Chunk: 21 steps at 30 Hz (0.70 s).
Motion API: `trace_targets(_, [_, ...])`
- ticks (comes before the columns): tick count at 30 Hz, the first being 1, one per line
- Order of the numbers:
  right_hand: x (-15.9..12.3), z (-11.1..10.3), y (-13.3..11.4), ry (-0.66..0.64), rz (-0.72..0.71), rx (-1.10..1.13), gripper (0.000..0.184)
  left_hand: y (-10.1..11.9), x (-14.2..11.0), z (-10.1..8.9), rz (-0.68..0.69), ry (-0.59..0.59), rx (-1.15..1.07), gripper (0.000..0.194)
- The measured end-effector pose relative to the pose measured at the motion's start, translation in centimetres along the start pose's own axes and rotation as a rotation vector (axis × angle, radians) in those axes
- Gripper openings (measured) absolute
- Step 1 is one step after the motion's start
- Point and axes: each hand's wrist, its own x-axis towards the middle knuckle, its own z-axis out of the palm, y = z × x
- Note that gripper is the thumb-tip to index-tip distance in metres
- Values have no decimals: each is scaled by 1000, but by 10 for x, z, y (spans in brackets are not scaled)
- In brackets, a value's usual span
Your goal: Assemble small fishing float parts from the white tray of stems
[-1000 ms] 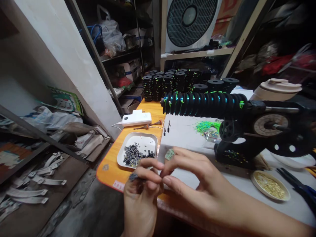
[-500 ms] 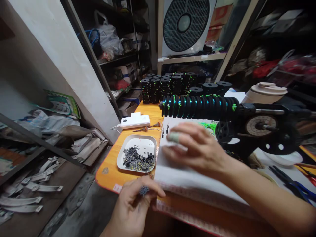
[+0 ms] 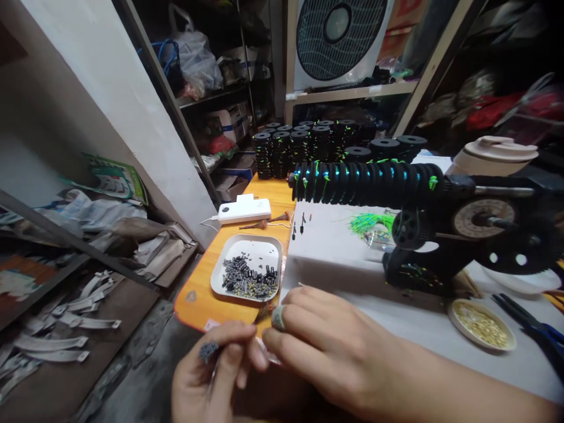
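Note:
My left hand (image 3: 211,376) is curled at the bottom edge and grips a small bundle of dark little tubes (image 3: 207,351) that sticks out of the fist. My right hand (image 3: 326,346) meets it from the right with thumb and forefinger pinched together; a green-grey cover (image 3: 278,317) sits on one fingertip, and what the pinch holds is too small to make out. Both hands hover over the near edge of the orange table (image 3: 198,302), just below a white tray (image 3: 224,258) with several more dark tubes (image 3: 249,277).
A black winding machine (image 3: 440,235) carries a row of black spools (image 3: 361,182) with green line. Stacked spools (image 3: 308,147) stand behind. A white power bank (image 3: 244,210), a dish of brass bits (image 3: 480,326), blue scissors (image 3: 535,335) and a white mat (image 3: 343,252) lie on the table. Cluttered shelves stand to the left.
My right hand has come back from the white mat to the left hand and pinched at it. The left hand stayed low with its bundle.

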Motion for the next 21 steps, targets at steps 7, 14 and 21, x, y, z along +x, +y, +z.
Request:
trace_targets(7, [-4, -7, 11, 49, 296, 52, 22, -17, 35, -29, 62, -297, 788, 16])
trace_targets(14, [-5, -18, 9, 101, 399, 276, 15, -18, 27, -13, 111, -274, 724, 9])
trace_targets(21, [-6, -4, 4, 136, 344, 363, 11, -12, 14, 15, -84, -183, 320, 10])
